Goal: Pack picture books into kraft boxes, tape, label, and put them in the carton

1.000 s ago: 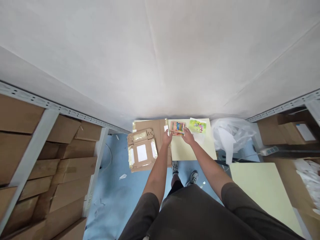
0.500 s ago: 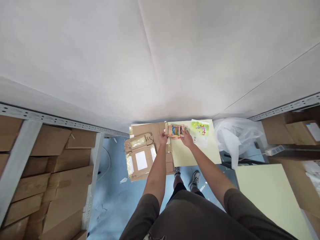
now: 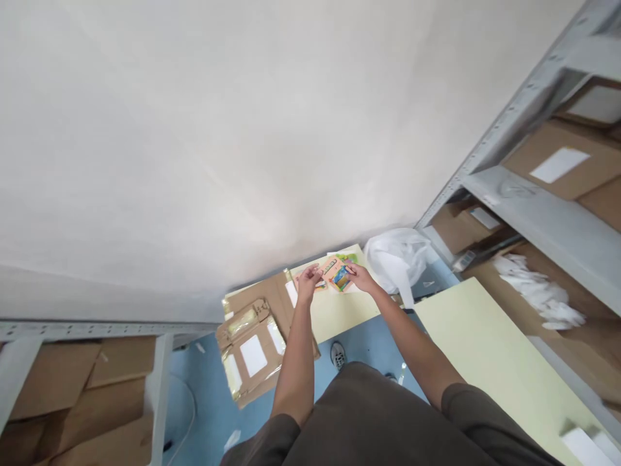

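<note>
A peach-coloured booklet [image 3: 338, 274] with a blue and yellow picture is held tilted above the pale yellow table [image 3: 334, 317]. My right hand [image 3: 359, 277] grips its right edge between thumb and fingers. At the booklet's left corner is my left hand [image 3: 308, 283], its fingers curled in against the edge. Another peach-coloured printed item lies partly hidden beneath and beside the left hand. Behind the booklet, a sheet with a green picture [image 3: 350, 257] shows only in part.
Flattened cardboard [image 3: 276, 291] lies left of the booklets, overhanging the table. A white plastic bag [image 3: 398, 255] stands to the right. A second pale table [image 3: 490, 343] is nearer on the right. Shelves with cartons [image 3: 567, 162] flank both sides, and a wall rises ahead.
My view has turned to the right. The booklet has been tilted and shifted away from the other printed item, and my right hand now holds its right edge.
</note>
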`<state>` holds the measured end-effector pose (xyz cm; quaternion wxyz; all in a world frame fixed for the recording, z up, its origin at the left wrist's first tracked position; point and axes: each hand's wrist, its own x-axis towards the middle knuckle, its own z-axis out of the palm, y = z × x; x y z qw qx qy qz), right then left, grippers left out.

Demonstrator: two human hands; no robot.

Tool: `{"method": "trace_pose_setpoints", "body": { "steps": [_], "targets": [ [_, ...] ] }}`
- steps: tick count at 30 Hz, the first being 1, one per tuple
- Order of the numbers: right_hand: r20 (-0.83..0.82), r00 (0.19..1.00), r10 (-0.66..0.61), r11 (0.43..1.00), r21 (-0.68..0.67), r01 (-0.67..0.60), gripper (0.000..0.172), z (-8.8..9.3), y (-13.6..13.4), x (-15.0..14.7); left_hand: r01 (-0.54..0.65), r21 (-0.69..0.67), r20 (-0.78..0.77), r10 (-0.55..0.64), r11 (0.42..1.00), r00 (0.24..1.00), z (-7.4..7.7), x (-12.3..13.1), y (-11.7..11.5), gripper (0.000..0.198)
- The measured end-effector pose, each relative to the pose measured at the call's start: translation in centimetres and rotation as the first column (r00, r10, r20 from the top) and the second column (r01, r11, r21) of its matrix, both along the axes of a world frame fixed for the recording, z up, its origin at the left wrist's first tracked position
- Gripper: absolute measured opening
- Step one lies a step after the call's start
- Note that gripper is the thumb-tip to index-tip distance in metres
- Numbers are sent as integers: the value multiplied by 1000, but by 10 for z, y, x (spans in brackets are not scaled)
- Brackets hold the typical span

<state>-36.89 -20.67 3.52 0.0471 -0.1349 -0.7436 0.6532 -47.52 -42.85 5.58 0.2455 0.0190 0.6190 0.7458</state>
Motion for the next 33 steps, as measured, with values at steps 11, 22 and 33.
{"method": "trace_pose_setpoints", "body": {
  "steps": [11, 22, 33],
  "targets": [
    [-41, 758, -651, 734, -288, 615, 39, 72, 140, 290, 611, 86, 92, -617, 787, 782, 47, 223, 239, 64],
    [77, 352, -933, 298, -385, 874, 44, 100, 171, 573, 960, 22, -54, -958, 280, 281, 65, 453, 391, 72],
    [16, 121, -993, 105, -390, 915, 46, 89, 185, 593, 888, -274, -331, -903, 369, 273, 59, 499, 455, 38]
  ]
}}
